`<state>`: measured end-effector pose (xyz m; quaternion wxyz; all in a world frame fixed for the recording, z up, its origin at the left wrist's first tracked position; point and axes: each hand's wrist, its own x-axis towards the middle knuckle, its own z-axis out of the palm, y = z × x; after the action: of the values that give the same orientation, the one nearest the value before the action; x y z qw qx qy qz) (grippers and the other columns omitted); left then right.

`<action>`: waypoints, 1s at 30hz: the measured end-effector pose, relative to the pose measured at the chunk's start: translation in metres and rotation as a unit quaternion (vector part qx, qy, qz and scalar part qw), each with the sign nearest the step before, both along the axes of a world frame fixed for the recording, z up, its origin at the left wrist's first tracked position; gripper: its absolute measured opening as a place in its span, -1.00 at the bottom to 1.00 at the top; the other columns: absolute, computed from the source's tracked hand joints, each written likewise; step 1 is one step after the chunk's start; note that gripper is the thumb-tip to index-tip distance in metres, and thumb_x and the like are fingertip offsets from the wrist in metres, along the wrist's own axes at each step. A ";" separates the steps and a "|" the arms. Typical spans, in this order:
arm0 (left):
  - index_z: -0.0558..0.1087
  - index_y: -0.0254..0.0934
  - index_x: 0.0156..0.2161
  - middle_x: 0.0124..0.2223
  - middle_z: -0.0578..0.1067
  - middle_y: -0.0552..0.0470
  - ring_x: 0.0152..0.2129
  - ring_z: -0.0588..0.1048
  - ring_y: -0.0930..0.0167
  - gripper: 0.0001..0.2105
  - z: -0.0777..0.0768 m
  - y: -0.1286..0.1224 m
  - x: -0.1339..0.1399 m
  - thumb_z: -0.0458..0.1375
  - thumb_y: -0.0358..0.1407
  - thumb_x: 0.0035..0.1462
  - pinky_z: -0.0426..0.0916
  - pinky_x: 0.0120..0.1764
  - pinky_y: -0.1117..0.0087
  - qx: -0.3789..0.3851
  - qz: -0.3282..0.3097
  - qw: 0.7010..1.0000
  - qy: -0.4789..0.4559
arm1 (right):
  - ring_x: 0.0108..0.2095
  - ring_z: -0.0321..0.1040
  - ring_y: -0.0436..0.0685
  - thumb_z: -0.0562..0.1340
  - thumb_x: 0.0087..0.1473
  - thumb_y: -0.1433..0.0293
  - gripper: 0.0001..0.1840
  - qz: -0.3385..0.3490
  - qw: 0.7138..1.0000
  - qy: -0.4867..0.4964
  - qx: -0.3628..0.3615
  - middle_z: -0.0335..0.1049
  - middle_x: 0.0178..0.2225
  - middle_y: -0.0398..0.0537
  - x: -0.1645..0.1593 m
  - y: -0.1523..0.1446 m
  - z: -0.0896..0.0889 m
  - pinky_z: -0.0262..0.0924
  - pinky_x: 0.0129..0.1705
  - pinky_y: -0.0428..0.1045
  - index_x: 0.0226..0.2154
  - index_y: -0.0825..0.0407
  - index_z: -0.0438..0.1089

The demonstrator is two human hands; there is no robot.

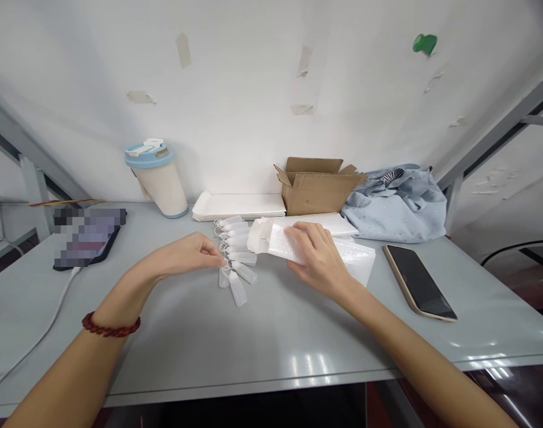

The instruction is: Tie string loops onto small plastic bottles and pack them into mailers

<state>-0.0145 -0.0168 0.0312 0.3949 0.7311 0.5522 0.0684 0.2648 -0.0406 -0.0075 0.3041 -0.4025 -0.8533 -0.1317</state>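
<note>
My left hand [189, 252] is closed in a pinch at the white cord loops of several small, translucent plastic bottle-like pieces [238, 289]. They lie in a loose row on the table, loops toward the left. One piece [224, 278] sits just under the fingertips, its loop seemingly between them. My right hand [318, 255] grips a white bubble mailer [280, 239] from above. The mailer's mouth faces left, toward the row of pieces, with its flap [259, 235] folded out. Inside the mailer, the contents are hidden.
Behind stand a cardboard box [320, 193] with raised flaps, stacked white mailers [238, 205] and a blue-lidded cup [158, 178]. A light blue cloth bag [396, 208] and a phone [418, 282] lie right. Another phone [91, 238], plugged into a cable [60, 312], lies left.
</note>
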 end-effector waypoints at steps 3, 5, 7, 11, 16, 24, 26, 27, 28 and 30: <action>0.49 -0.22 -0.60 -0.65 0.22 0.10 -0.65 0.17 0.44 -0.77 -0.005 0.000 0.004 0.15 -0.14 -0.07 -0.05 -0.58 0.44 -0.010 0.001 1.000 0.010 | -0.09 0.20 0.31 0.19 -0.11 0.57 -0.48 0.001 1.000 -0.001 0.004 0.27 -0.08 0.22 0.000 0.000 0.000 0.19 -0.17 0.13 -0.03 0.10 0.18; 0.46 -0.22 -0.61 -0.63 0.23 0.10 -0.63 0.17 0.44 -0.79 -0.006 0.000 0.005 0.14 -0.18 -0.08 -0.04 -0.57 0.44 -0.017 -0.006 1.000 0.005 | -0.09 0.20 0.31 0.19 -0.12 0.57 -0.48 -0.001 1.000 -0.002 0.005 0.27 -0.08 0.22 0.000 0.000 0.001 0.19 -0.17 0.13 -0.03 0.10 0.18; 0.45 -0.22 -0.60 -0.59 0.26 0.10 -0.61 0.19 0.45 -0.81 -0.004 0.000 0.005 0.13 -0.22 -0.07 0.00 -0.56 0.46 -0.027 -0.012 0.999 -0.018 | -0.09 0.20 0.31 0.19 -0.11 0.56 -0.48 -0.002 1.000 -0.001 0.003 0.26 -0.08 0.21 0.000 0.000 0.001 0.18 -0.17 0.14 -0.02 0.09 0.18; 0.44 -0.22 -0.55 -0.59 0.25 0.12 -0.64 0.18 0.49 -0.83 0.006 -0.003 0.002 0.14 -0.23 -0.01 0.06 -0.58 0.48 -0.066 -0.023 0.992 -0.102 | -0.08 0.20 0.31 0.19 -0.09 0.55 -0.47 0.001 1.000 -0.001 -0.007 0.26 -0.07 0.21 0.000 -0.001 0.002 0.18 -0.17 0.13 0.00 0.07 0.16; 0.43 -0.24 -0.51 -0.55 0.36 0.09 -0.57 0.30 0.48 -0.83 0.010 -0.005 -0.003 0.21 -0.23 0.02 0.23 -0.49 0.47 -0.012 0.010 0.967 -0.255 | -0.09 0.20 0.31 0.19 -0.08 0.54 -0.48 0.000 1.000 -0.003 -0.010 0.25 -0.07 0.22 0.000 -0.001 0.001 0.18 -0.17 0.14 -0.01 0.07 0.16; 0.44 -0.27 -0.50 -0.53 0.39 0.09 -0.58 0.30 0.52 -0.87 0.010 -0.006 -0.001 0.23 -0.30 0.02 0.23 -0.50 0.49 0.015 0.092 0.914 -0.395 | -0.07 0.20 0.32 0.19 -0.11 0.56 -0.49 -0.004 1.000 -0.005 -0.012 0.26 -0.08 0.23 0.000 0.000 0.000 0.18 -0.17 0.14 -0.03 0.10 0.17; 0.43 -0.27 -0.50 -0.52 0.39 0.09 -0.58 0.30 0.52 -0.87 0.010 -0.006 0.002 0.23 -0.30 0.01 0.22 -0.51 0.48 0.024 0.113 0.906 -0.408 | -0.07 0.19 0.31 0.19 -0.10 0.56 -0.49 -0.002 1.000 -0.004 -0.014 0.26 -0.07 0.22 0.000 0.000 -0.001 0.18 -0.17 0.14 -0.03 0.10 0.17; 0.43 -0.27 -0.50 -0.51 0.40 0.08 -0.57 0.30 0.51 -0.87 0.010 -0.006 0.003 0.23 -0.30 0.02 0.22 -0.50 0.48 0.028 0.121 0.903 -0.411 | -0.06 0.19 0.31 0.19 -0.10 0.56 -0.48 -0.001 1.000 -0.004 -0.015 0.25 -0.07 0.22 0.000 0.000 -0.001 0.18 -0.17 0.14 -0.02 0.09 0.17; 0.43 -0.27 -0.49 -0.49 0.41 0.08 -0.56 0.31 0.51 -0.87 0.009 -0.006 0.004 0.23 -0.29 0.02 0.22 -0.50 0.48 0.029 0.127 0.902 -0.412 | -0.07 0.19 0.31 0.19 -0.10 0.56 -0.48 0.000 1.000 -0.002 -0.015 0.25 -0.07 0.21 0.000 0.000 -0.001 0.18 -0.16 0.14 -0.02 0.09 0.17; 0.44 -0.27 -0.48 -0.45 0.43 0.06 -0.53 0.33 0.49 -0.87 0.007 -0.005 0.007 0.23 -0.29 0.03 0.23 -0.48 0.47 0.027 0.130 0.903 -0.408 | -0.08 0.19 0.31 0.19 -0.11 0.56 -0.48 0.000 1.000 0.002 -0.014 0.25 -0.07 0.21 0.000 -0.001 -0.001 0.18 -0.15 0.14 -0.02 0.10 0.18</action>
<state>-0.0077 -0.0218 0.0380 0.5531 0.5717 0.4305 0.4264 0.2645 -0.0414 -0.0082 0.3001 -0.4064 -0.8547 -0.1193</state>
